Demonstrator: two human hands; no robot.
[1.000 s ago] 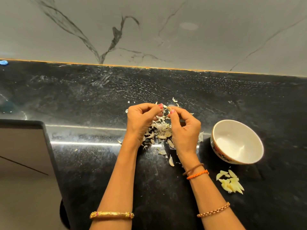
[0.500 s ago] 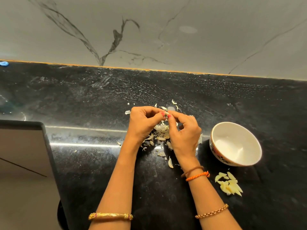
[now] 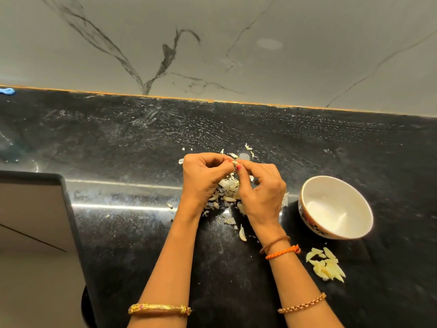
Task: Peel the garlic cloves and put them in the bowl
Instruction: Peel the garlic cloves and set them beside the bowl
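While the left hand (image 3: 203, 178) and right hand (image 3: 262, 190) pinch one garlic clove (image 3: 234, 162) between their fingertips above the pile of skins (image 3: 228, 192), scraps likely drop there. Peeled cloves (image 3: 327, 266) lie on the counter (image 3: 142, 233) just beside the apparently empty bowl (image 3: 335, 207).

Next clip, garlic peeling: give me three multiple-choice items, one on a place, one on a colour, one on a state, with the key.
1. Where is the pile of peeled yellowish garlic cloves?
A. inside the bowl
B. on the black stone counter, nearer the person than the bowl
C. left of both hands

2. What colour is the round ceramic bowl inside?
A. white
B. blue
C. black

3. What are the left hand and right hand doing?
A. resting flat
B. lifting the bowl
C. pinching one small garlic clove between them

Key: B, the pile lies outside the bowl; A, white interior; C, fingertips meet on the clove.
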